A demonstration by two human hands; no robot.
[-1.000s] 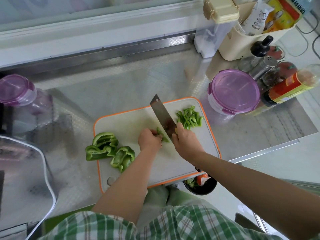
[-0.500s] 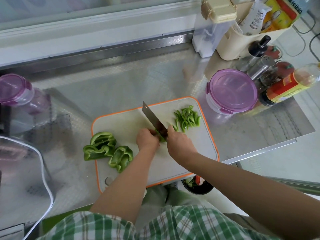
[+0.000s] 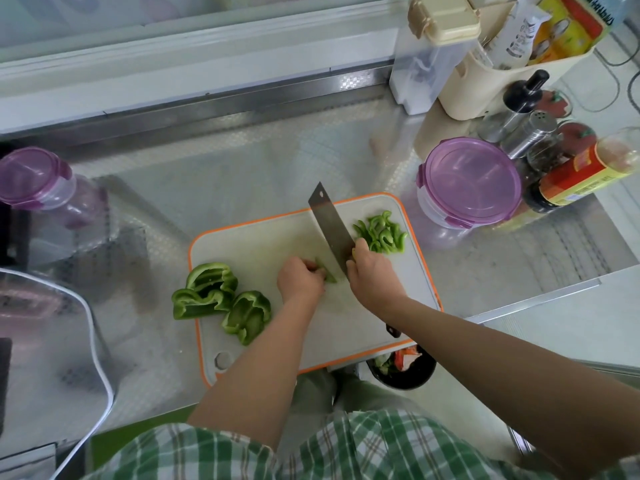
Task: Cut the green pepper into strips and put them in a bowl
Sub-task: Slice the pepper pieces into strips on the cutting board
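- Fingers point(image 3: 309, 266) on your left hand point(image 3: 300, 284) are curled, tips tucked under, pinning a small green pepper piece point(image 3: 328, 274) to the cutting board point(image 3: 263, 244). Agree?
- Agree. Your right hand point(image 3: 373, 277) is wrapped round the cleaver point(image 3: 330, 225) handle, gripped right up at the blade's heel. The blade sits just beside your left knuckles and points at the board's far edge. Can't tell if the edge touches the pepper; your hands hide it.
- Rest of the pepper?
- Cut strips point(image 3: 381, 233) are piled at the board's far right corner. Two uncut pepper sections point(image 3: 211, 292) lie near left, and the left one hangs over the rim onto the counter point(image 3: 242, 168).
- Bowl?
- Dark bowl point(image 3: 405, 375) is partly hidden under the board's front edge, with red and green bits inside. No strips bowled yet, so I'd call the task under halfway.
- Risks?
- The piece is small, so your fingertips are very close to the blade. If the slick skin slips or a finger uncurls, you get nicked. The board's front corner overhangs the counter, so a hard chop there could tip or slide it. The strip pile sits at the rim by the purple-lidded container point(image 3: 469, 181), and a careless blade sweep would push strips onto the counter.
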